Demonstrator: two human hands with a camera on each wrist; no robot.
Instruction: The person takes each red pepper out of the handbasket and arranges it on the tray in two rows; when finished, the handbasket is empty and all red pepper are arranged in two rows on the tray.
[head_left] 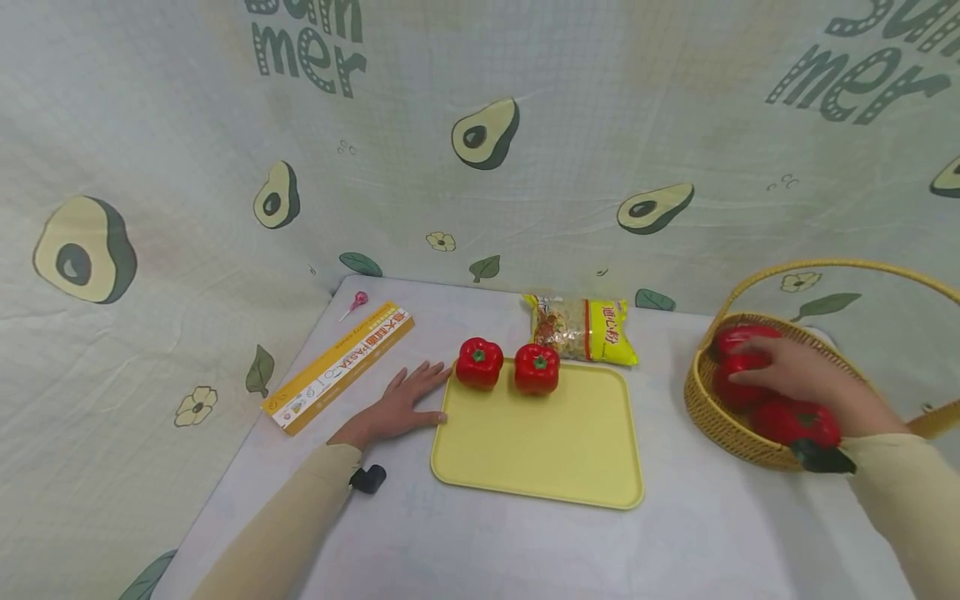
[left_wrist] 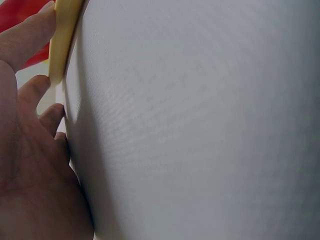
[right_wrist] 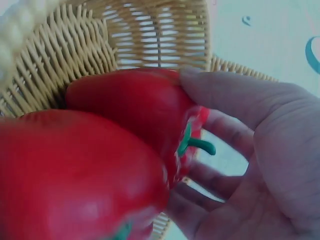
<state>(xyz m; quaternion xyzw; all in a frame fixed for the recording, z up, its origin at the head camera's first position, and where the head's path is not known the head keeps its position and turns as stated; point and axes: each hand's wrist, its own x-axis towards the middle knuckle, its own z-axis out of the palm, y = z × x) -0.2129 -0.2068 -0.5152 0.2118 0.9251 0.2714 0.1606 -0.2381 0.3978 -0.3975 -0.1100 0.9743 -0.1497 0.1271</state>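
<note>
My left hand [head_left: 399, 407] lies spread on the table, thumb and fingertips at the left edge of a yellow tray [head_left: 540, 450]. Two red bell peppers, one at the tray's far left corner [head_left: 480, 364] and another to its right [head_left: 536, 370], rest at the far edge. My right hand [head_left: 798, 371] reaches into a wicker basket [head_left: 708, 408] and grips a red bell pepper [right_wrist: 135, 100], thumb on its upper side and fingers curled beyond its green stem. A second bell pepper [right_wrist: 75, 170] lies close beside it in the right wrist view.
Behind the tray lies a yellow noodle bag [head_left: 585, 329]. An orange-and-white pasta box [head_left: 341, 367] lies at the left, with a pink lollipop [head_left: 361, 298] beyond it. The basket's tall handle [head_left: 847, 263] arches over the right side. Printed cloth hangs behind.
</note>
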